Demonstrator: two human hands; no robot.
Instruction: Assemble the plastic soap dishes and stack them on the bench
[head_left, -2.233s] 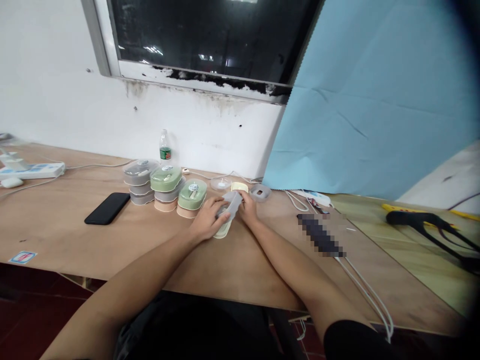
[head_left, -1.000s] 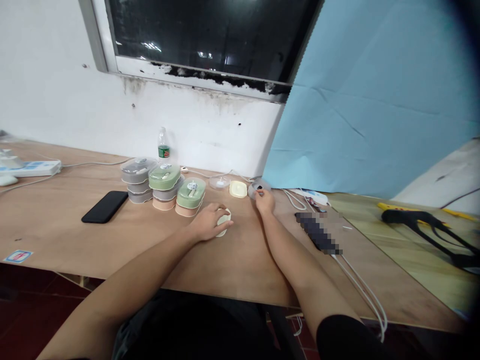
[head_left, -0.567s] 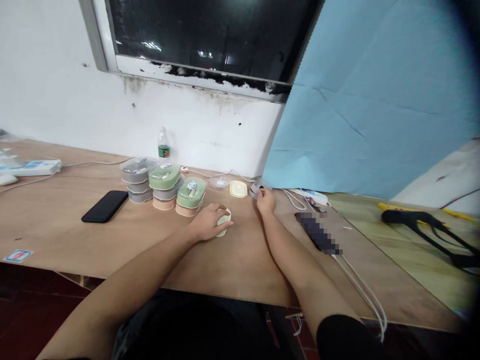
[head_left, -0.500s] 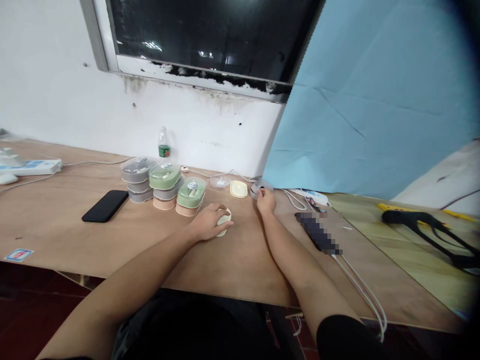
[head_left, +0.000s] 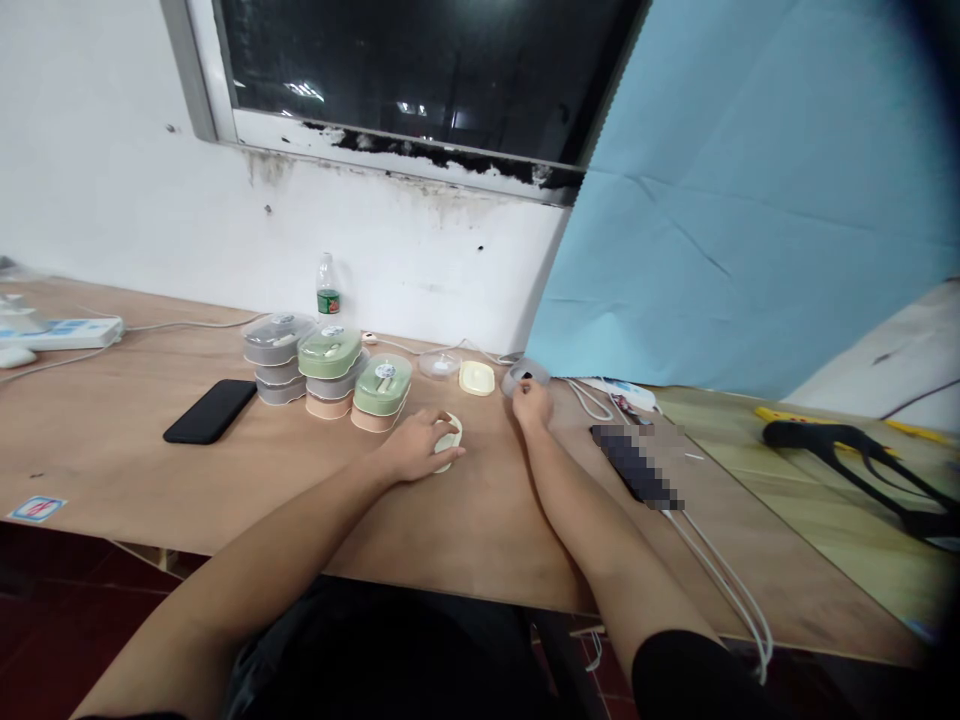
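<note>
My left hand (head_left: 421,445) lies over a small cream oval piece (head_left: 448,443) on the table, thumb and fingers around its edges. The palm hides part of that piece. Farther right, my right hand (head_left: 533,402) has curled fingers at the front edge of a round, greyish, see-through piece (head_left: 517,374), whose kind I cannot make out. A dark spot shows at the fingertips. Between and behind the hands sit a pale yellow squarish lid (head_left: 477,378) and a clear round lid (head_left: 439,365). Left of my left hand stands a green-topped lunch box (head_left: 383,385) with a peach base.
Stacked grey boxes (head_left: 279,345) and another green-topped box (head_left: 330,352) stand at the left, before a plastic bottle (head_left: 327,290). A black phone (head_left: 211,411) lies nearby. On the right are a blurred-out dark device (head_left: 637,467), white cables (head_left: 731,590) and a black-handled tool (head_left: 832,450).
The round greyish piece at my right hand has turned and now shows more of its face. My right fingers have shifted slightly. My left hand stays nearly still on the cream piece.
</note>
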